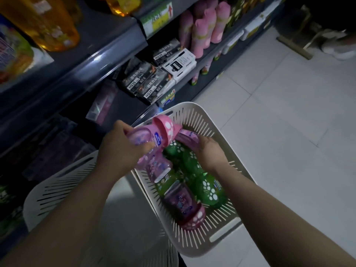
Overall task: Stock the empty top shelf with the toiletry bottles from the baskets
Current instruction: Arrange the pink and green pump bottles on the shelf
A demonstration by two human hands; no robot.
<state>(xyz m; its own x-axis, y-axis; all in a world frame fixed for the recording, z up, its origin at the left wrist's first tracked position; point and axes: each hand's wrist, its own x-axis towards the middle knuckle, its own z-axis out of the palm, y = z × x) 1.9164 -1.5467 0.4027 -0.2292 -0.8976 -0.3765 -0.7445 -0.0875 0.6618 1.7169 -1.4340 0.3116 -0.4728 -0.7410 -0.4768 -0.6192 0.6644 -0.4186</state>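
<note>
**Dark grey metal shelving** (92, 60): fills the left side, its tiers rising out of sight. The top shelf to be stocked does not show from here. It carries amber clear-plastic bottles (48, 22), upright pink bottles (204, 29) farther along, and black-and-white cartons (154, 79) marked H035.

**Pale tiled floor** (279, 122): lies to the right of the shelving.

**White slotted plastic basket** (221, 226): sits beneath both hands, at the foot of the shelving. It holds green bottles with white-dotted caps (210, 191) and a purple-pink bottle (183, 203), all lying flat in a jumble.

**Second white slotted basket** (61, 184): just left of the first, below the left forearm. Its contents cannot be seen.

**Left hand** (123, 151): fingers curled round the body of a pink plastic bottle with a white-dotted pink cap (154, 138), held over the basket's rim on the shelving side. Its long axis is roughly level, with the cap pointing away from the person and the base in the palm.

**Right hand** (210, 153): down in the basket, fingers closed about another pink bottle (188, 136), which lies just beside the first bottle's cap.

**Judgement:** the target shelf lies up and to the left of both hands, and the left hand is the nearer. Its bottle will likely need turning upright as it rises. The jutting edges of the lower tiers stand in the path.
</note>
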